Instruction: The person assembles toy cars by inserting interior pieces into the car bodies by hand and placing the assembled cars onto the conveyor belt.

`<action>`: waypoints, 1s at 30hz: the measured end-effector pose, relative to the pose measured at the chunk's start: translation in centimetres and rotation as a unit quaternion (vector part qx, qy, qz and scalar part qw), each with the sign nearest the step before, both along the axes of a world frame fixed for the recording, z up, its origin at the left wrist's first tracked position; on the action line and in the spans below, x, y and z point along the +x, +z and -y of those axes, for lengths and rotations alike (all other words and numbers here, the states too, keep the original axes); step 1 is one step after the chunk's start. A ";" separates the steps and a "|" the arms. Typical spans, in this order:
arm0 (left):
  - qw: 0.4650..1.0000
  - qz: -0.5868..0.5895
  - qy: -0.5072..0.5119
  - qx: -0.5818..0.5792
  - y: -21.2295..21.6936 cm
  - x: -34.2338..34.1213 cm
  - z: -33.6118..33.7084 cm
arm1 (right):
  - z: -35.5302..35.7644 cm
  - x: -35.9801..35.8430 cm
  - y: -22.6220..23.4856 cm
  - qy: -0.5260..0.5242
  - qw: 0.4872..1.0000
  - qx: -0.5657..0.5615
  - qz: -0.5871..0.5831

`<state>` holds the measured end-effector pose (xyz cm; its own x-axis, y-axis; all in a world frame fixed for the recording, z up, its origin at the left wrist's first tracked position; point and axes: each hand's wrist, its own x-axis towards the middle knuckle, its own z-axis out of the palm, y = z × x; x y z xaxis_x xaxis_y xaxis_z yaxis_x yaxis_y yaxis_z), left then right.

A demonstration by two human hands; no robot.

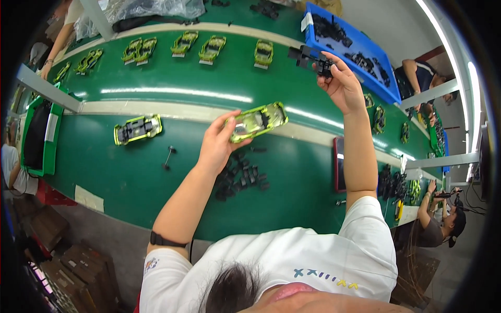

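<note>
Your left hand point(218, 143) gripped the car point(258, 121), its long axis pointing right toward your right hand point(342, 86), which pinched a black part point(312, 60) above the car.

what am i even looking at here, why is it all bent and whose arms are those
This is one picture from a wide fisheye camera worn on a person's head, looking down, so straight edges curve. The two bare arms belong to that person. The left hand holds a lime-green toy car body above a green workbench. The right hand is raised, its fingers pinching a small black plastic part. On the bench lie another car chassis, a small axle piece and a pile of black parts. More green cars sit on the belt behind, beside a blue bin. Other people work at the edges.
</note>
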<state>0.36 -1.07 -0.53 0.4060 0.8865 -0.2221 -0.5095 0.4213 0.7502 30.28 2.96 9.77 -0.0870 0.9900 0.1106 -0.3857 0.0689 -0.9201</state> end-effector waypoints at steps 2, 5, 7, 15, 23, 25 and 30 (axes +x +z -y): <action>1.000 -0.002 -0.002 0.014 -0.1 0.2 0.0 | 2.3 -2.2 -1.0 0.015 1.000 -0.003 -0.004; 1.000 0.009 -0.009 0.012 -0.2 0.7 0.0 | 4.8 -3.8 -2.2 -0.030 0.998 -0.002 0.050; 0.999 -0.008 0.034 0.009 -0.5 0.7 -0.3 | 5.9 -3.8 -2.2 -0.058 0.987 0.016 0.150; 0.996 0.000 0.081 0.043 -0.2 -0.2 -0.6 | 8.1 -3.0 -4.5 0.174 0.776 -0.054 0.604; 0.995 -0.009 0.088 0.047 -0.2 -0.1 -0.4 | 13.1 -4.1 -5.7 -0.119 0.731 0.038 0.671; 0.995 -0.009 0.088 0.045 0.2 -0.2 -0.3 | 14.9 -4.1 -6.2 -0.148 0.717 0.031 0.681; 0.998 -0.007 0.061 0.032 -0.2 0.0 -0.4 | 15.6 -2.7 -8.4 -0.151 0.763 -0.009 0.628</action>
